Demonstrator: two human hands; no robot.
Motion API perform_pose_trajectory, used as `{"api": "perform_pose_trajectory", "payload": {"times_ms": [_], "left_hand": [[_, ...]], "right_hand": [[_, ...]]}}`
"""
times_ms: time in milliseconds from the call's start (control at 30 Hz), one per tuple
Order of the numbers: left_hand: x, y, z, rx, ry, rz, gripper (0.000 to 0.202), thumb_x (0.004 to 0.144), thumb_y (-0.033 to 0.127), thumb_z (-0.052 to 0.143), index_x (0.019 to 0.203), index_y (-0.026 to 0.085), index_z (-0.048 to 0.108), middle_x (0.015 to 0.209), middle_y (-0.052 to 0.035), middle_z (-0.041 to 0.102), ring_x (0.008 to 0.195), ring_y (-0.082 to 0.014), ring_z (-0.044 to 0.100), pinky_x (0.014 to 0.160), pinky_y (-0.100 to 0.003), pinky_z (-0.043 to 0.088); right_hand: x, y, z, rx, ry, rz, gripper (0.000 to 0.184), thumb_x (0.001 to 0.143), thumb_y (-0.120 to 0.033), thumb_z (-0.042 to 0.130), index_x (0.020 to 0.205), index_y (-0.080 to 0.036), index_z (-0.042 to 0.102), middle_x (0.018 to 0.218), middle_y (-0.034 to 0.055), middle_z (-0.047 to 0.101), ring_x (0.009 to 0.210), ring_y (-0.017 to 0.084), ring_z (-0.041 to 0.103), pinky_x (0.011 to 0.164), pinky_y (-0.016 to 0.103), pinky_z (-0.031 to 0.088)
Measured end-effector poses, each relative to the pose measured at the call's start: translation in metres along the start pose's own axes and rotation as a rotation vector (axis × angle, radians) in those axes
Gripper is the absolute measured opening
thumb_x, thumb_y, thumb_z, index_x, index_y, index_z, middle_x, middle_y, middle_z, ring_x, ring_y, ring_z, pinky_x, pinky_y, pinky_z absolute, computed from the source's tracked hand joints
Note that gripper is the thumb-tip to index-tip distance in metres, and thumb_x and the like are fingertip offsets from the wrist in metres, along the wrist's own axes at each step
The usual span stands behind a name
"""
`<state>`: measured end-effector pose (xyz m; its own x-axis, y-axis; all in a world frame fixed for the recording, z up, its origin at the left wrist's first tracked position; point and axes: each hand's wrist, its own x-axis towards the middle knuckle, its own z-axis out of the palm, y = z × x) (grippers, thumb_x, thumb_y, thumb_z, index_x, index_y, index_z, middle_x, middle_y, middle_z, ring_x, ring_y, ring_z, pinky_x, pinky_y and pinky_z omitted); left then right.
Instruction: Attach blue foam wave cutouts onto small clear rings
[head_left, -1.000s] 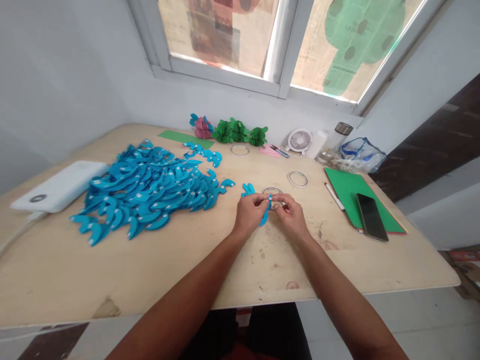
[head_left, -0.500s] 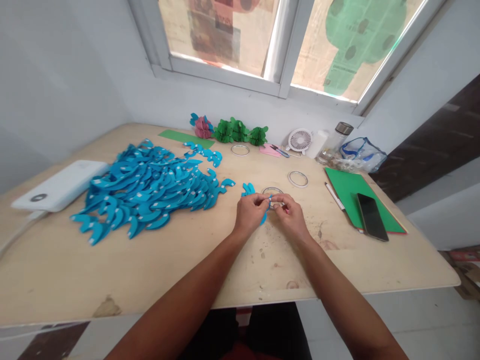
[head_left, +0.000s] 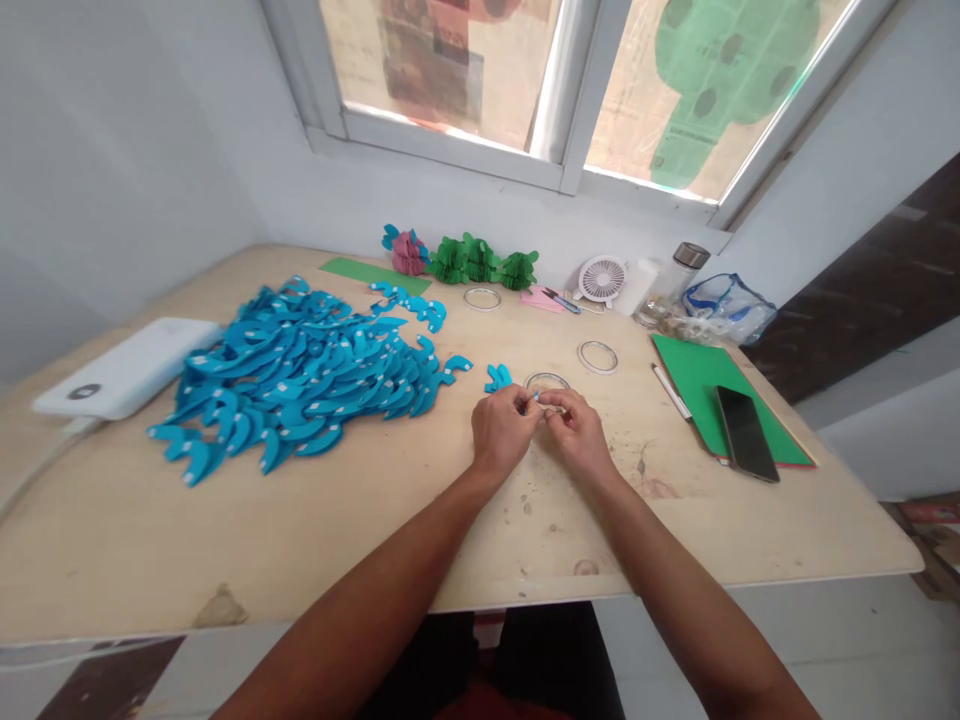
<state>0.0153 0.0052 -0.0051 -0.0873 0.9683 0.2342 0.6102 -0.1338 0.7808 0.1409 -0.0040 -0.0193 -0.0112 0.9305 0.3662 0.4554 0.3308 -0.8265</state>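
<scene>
Both of my hands meet above the table, fingertips almost together. My left hand (head_left: 504, 428) is closed in a pinch on a blue paper piece (head_left: 536, 397), of which only a small bit with a white patch shows. From the other side my right hand (head_left: 576, 428) pinches at the same bit; its fingers hide most of the contact. Just behind the fingers lies a thin ring (head_left: 547, 379), which looks like a narrow roll of tape, partly covered. A few curved blue paper pieces (head_left: 497, 377) lie beyond my left hand.
A big heap of curved blue paper pieces (head_left: 300, 370) with white patches spreads at the left, beside a white power bank (head_left: 127, 368). Two more rings (head_left: 598, 357) (head_left: 481, 299) lie farther back. At the right are a phone (head_left: 748, 432), green sheets (head_left: 694, 375) and a pen (head_left: 671, 391).
The blue piece that hung below my fingers is now mostly hidden behind my left hand. Both hands stay in nearly the same place, and the view has shifted slightly.
</scene>
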Motion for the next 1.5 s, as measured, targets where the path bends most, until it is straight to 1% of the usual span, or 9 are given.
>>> {"api": "perform_pose_trajectory", "payload": {"times_ms": [367,600,733,867,967,1100,1267,1400,1500], "left_hand": [[0.001,0.000,-0.001,-0.067,-0.017,-0.002,0.014,0.073,0.021,0.053,0.064,0.018,0.063,0.064,-0.0016,0.067,0.063,-0.0146,0.058,0.061,-0.024,0.039],[0.002,0.000,-0.001,-0.297,-0.021,-0.020,0.013,0.069,0.021,0.054,0.063,0.017,0.064,0.066,-0.0010,0.068,0.064,-0.0143,0.061,0.064,-0.024,0.045],[0.003,0.001,-0.001,-0.547,-0.088,-0.116,0.013,0.067,0.024,0.057,0.066,0.015,0.066,0.061,0.0002,0.065,0.056,-0.0119,0.057,0.054,-0.021,0.044],[0.002,0.003,-0.001,-0.700,-0.183,-0.234,0.017,0.064,0.029,0.062,0.068,0.014,0.067,0.054,0.0021,0.058,0.045,-0.0085,0.048,0.042,-0.019,0.040],[0.001,0.005,-0.002,-0.736,-0.227,-0.267,0.016,0.063,0.028,0.063,0.067,0.014,0.067,0.053,0.0031,0.056,0.043,-0.0070,0.045,0.040,-0.018,0.039],[-0.002,0.008,-0.004,-0.701,-0.239,-0.259,0.014,0.063,0.026,0.062,0.066,0.014,0.068,0.052,0.0026,0.056,0.043,-0.0070,0.046,0.039,-0.017,0.038],[-0.002,0.008,-0.003,-0.719,-0.261,-0.236,0.019,0.065,0.026,0.062,0.077,0.015,0.072,0.063,-0.0010,0.065,0.049,-0.0081,0.050,0.043,-0.018,0.042],[0.001,0.005,-0.002,-0.790,-0.280,-0.296,0.030,0.065,0.028,0.065,0.090,0.014,0.072,0.075,-0.0048,0.070,0.053,-0.0094,0.054,0.048,-0.020,0.045],[0.002,0.004,-0.002,-0.815,-0.291,-0.309,0.029,0.064,0.031,0.065,0.086,0.013,0.071,0.079,-0.0068,0.071,0.059,-0.0111,0.058,0.052,-0.021,0.046]], "right_hand": [[0.001,0.002,-0.001,-0.019,0.008,0.014,0.023,0.073,-0.017,0.050,0.085,-0.023,0.068,0.098,0.0056,0.066,0.096,0.020,0.057,0.071,0.031,0.047],[0.002,-0.001,-0.007,-0.057,0.052,0.090,0.024,0.074,-0.024,0.051,0.091,-0.021,0.068,0.097,0.0058,0.067,0.091,0.021,0.058,0.072,0.032,0.047],[0.005,-0.003,-0.013,0.073,0.090,0.214,0.025,0.075,-0.029,0.053,0.093,-0.019,0.067,0.096,0.0067,0.069,0.082,0.020,0.061,0.072,0.032,0.046],[0.006,-0.006,-0.016,0.256,0.023,0.250,0.022,0.076,-0.032,0.055,0.089,-0.019,0.067,0.087,0.0046,0.070,0.076,0.018,0.061,0.069,0.030,0.046],[0.006,-0.008,-0.016,0.290,0.008,0.272,0.018,0.073,-0.034,0.059,0.079,-0.018,0.066,0.075,0.0021,0.067,0.066,0.016,0.059,0.062,0.028,0.045],[0.005,-0.010,-0.015,0.236,0.031,0.294,0.014,0.068,-0.031,0.062,0.071,-0.018,0.062,0.065,-0.0007,0.062,0.055,0.012,0.051,0.053,0.024,0.040],[0.007,-0.008,-0.015,0.257,0.076,0.313,0.015,0.067,-0.032,0.062,0.066,-0.018,0.059,0.058,-0.0022,0.057,0.051,0.010,0.047,0.049,0.023,0.037],[0.008,-0.009,-0.016,0.360,0.110,0.349,0.019,0.066,-0.035,0.064,0.066,-0.018,0.057,0.055,-0.0034,0.055,0.050,0.010,0.047,0.049,0.023,0.038],[0.008,-0.013,-0.017,0.434,0.118,0.394,0.021,0.064,-0.037,0.066,0.066,-0.018,0.056,0.053,-0.0048,0.053,0.047,0.009,0.046,0.047,0.022,0.036]]}}
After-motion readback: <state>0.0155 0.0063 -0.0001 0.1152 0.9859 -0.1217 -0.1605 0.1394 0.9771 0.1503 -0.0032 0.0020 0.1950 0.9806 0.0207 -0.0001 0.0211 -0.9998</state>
